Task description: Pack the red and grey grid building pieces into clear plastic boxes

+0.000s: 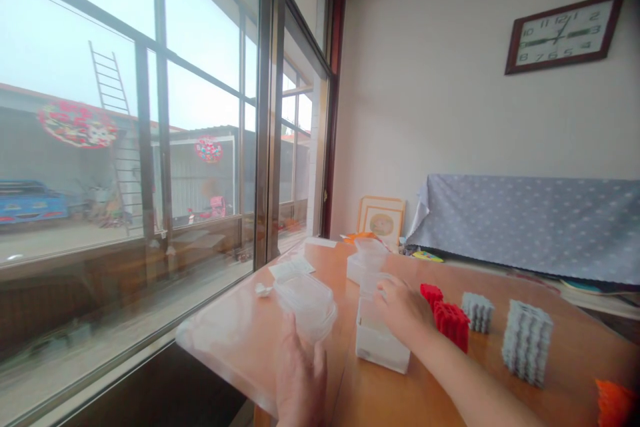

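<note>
My left hand (303, 377) grips the near edge of a clear plastic container (305, 303), tilted slightly above the table's left side. The container's outline is a little blurred. My right hand (400, 307) reaches over an open white box (383, 347). Its fingers are curled on the rim of another clear plastic container (373, 280) behind that box. Some of the fingertips are hidden. Close to my right forearm stand red ridged blocks (451, 325), partly covered by the arm.
Grey ridged blocks (527, 341) stand at right on the wooden table (380, 400), with an orange piece (615, 403) at the edge. A crumpled white scrap (263, 290) and a paper sheet (291, 268) lie at left. Windows (200, 147) run alongside.
</note>
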Demonstrator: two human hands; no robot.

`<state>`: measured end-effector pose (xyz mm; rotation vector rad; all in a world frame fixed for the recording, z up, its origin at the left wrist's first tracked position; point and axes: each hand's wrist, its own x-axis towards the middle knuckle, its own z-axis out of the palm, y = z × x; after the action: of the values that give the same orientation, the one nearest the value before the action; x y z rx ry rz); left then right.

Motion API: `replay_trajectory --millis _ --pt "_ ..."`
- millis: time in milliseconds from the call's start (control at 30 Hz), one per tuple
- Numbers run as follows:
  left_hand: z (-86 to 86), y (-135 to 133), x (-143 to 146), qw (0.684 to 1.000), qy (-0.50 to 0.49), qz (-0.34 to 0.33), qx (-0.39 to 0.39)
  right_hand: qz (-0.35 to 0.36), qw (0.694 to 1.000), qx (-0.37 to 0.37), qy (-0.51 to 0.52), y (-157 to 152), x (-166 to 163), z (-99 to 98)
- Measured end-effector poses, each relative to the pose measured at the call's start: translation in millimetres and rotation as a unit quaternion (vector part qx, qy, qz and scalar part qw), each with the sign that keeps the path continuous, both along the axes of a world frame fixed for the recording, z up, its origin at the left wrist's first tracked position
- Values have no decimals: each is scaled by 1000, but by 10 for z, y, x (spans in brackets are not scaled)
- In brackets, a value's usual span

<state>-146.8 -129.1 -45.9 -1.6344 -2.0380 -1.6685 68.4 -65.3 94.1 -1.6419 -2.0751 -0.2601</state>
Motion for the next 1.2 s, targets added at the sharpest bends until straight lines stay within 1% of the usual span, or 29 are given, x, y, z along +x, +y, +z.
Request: replay_trajectory --millis 67,167,300,433,600,733,867,933,1000,1033,1100,1133,1200 --pt "5 -8 3 1000 0 1 -1 -10 1000 -14 -16 145 -32 -20" --pt "-15 -1 0 1000 3 6 8 -23 998 -44 -26 318 -62 -116" --pt "-42 16 -15 1000 7 -2 22 -34 996 -72 -32 422 -76 -261" --pt "-6 0 -20 1000 3 -3 27 -35 995 -85 -33 414 -84 -362" --pt "16 -13 -6 1000 -5 0 10 -27 997 -68 -25 352 -92 -432" --pt "-21 -2 -6 1000 8 6 12 -26 998 -60 -1 334 -69 -421" --pt "-59 24 -30 1000 21 10 13 -10 998 -46 31 279 27 -348" --pt "-78 42 -43 1000 22 14 7 6 998 -25 59 210 112 -315" --pt "-91 55 -50 1000 24 18 6 43 991 14 125 111 223 -295" --pt "-93 58 -49 999 25 20 11 67 983 40 168 53 290 -290" --pt "-80 50 -41 999 22 19 23 104 956 92 257 -68 443 -288" --pt "-64 40 -33 999 20 18 29 108 944 110 293 -123 531 -292" --pt "-20 12 -17 999 15 17 40 92 919 129 361 -205 729 -310"
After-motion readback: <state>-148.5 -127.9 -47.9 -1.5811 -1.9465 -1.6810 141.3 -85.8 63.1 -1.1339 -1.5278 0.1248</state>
